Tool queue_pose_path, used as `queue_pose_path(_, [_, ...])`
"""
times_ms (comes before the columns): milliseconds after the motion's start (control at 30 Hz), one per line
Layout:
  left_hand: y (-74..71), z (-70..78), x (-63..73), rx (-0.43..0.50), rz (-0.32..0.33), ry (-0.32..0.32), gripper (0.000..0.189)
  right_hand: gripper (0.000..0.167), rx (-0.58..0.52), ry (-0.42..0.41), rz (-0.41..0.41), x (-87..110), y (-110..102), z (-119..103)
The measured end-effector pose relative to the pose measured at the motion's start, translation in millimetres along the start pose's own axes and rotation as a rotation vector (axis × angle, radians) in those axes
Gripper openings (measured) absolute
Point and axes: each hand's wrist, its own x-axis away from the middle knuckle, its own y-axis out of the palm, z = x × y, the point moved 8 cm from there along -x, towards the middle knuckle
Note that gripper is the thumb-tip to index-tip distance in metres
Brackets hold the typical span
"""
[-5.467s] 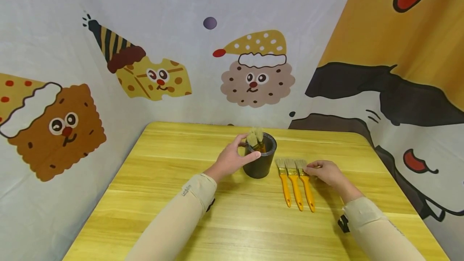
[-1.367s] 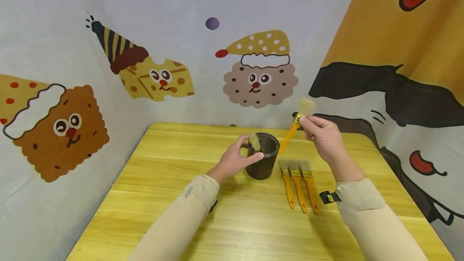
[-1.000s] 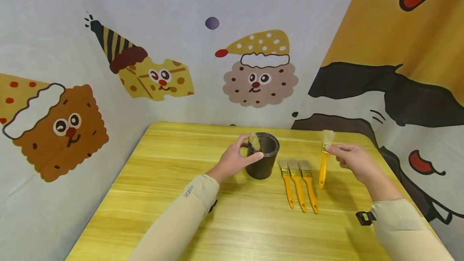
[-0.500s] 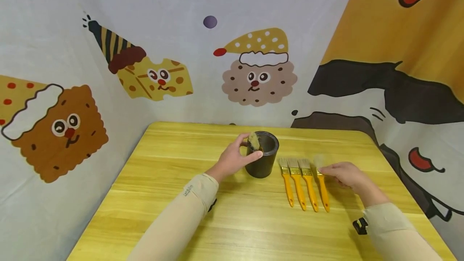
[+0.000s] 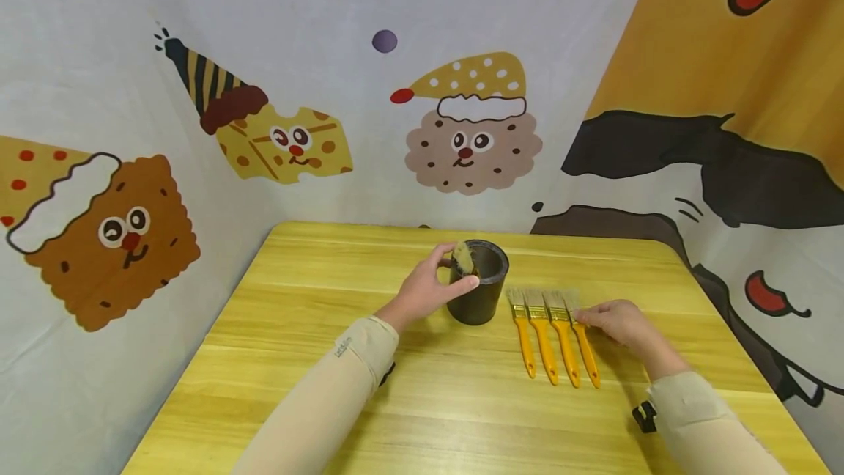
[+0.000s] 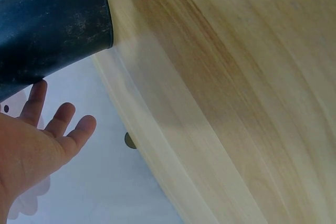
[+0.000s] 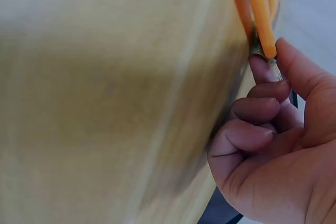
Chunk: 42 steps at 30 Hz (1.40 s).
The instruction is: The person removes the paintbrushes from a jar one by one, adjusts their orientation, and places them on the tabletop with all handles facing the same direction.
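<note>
A black cup (image 5: 472, 303) stands upright on the table, one paintbrush (image 5: 464, 258) in it with its bristles above the rim. My left hand (image 5: 425, 286) grips the cup at its rim, thumb on the near side; in the left wrist view several fingers spread beside the cup wall. To the right, several yellow-handled paintbrushes (image 5: 542, 336) lie side by side, bristles pointing away. My right hand (image 5: 618, 319) pinches the rightmost paintbrush (image 5: 585, 349) near its metal band. In the right wrist view the thumb and index finger meet at the orange handle (image 7: 257, 14).
The wooden table (image 5: 422, 402) has its far edge against a printed cloth (image 5: 316, 35) with cartoon figures. The cloth also runs along the left and right sides. A small black device (image 5: 645, 416) sits at the right cuff.
My right hand took a paintbrush from the cup, carried it right and lowered it beside the row. Since half a second ago it slid left against the others. The left hand stayed at the cup.
</note>
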Motion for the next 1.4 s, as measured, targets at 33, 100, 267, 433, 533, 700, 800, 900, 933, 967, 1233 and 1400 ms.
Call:
queue_pose_path(33, [0.1, 0.1, -0.2, 0.002, 0.000, 0.000, 0.091, 0.063, 0.004, -0.003, 0.005, 0.3, 0.5, 0.6])
queue_pose_path(100, [0.2, 0.1, -0.2, 0.003, 0.000, 0.001, 0.091, 0.063, 0.008, -0.003, 0.017, 0.7, 0.6, 1.7])
queue_pose_path(267, [-0.3, 0.1, 0.8, 0.009, 0.001, -0.006, 0.090, 0.067, 0.009, 0.016, 0.035, 1.4, 1.3, 5.0])
queue_pose_path(433, [0.0, 0.4, 1.1, 0.008, -0.002, -0.003, 0.090, 0.067, -0.037, 0.001, 0.045, 4.8, 1.8, 3.2])
queue_pose_path(533, [-0.3, 0.1, 0.8, 0.004, 0.000, -0.001, 0.089, 0.068, -0.063, -0.013, 0.047, 6.0, 2.8, 1.5])
queue_pose_path(700, [-0.7, -0.2, 0.4, 0.001, 0.003, 0.000, 0.090, 0.067, -0.082, -0.021, 0.045, 6.8, 3.3, 0.7])
queue_pose_path(800, [-0.6, 0.0, 0.2, 0.000, 0.005, 0.001, 0.090, 0.066, -0.088, -0.023, 0.043, 7.1, 3.4, 1.0])
queue_pose_path(900, [-0.2, 0.4, 0.5, 0.002, 0.007, 0.000, 0.090, 0.067, -0.097, -0.025, 0.042, 7.7, 3.2, 1.2])
queue_pose_path(933, [-0.3, 0.4, 0.6, 0.002, 0.008, 0.000, 0.089, 0.067, -0.099, -0.024, 0.042, 7.8, 2.8, 1.1])
queue_pose_path(967, [-0.3, 0.5, 0.7, 0.002, 0.009, -0.001, 0.089, 0.068, -0.101, -0.023, 0.042, 8.0, 2.4, 1.0])
queue_pose_path(1233, [1.0, 1.4, 2.7, 0.000, 0.007, -0.008, 0.088, 0.080, -0.168, 0.014, 0.055, 6.3, -7.7, -5.6])
queue_pose_path(1400, [-0.5, 0.6, 3.0, 0.010, 0.009, -0.007, 0.088, 0.087, -0.218, -0.068, 0.106, 3.1, -21.4, -40.6])
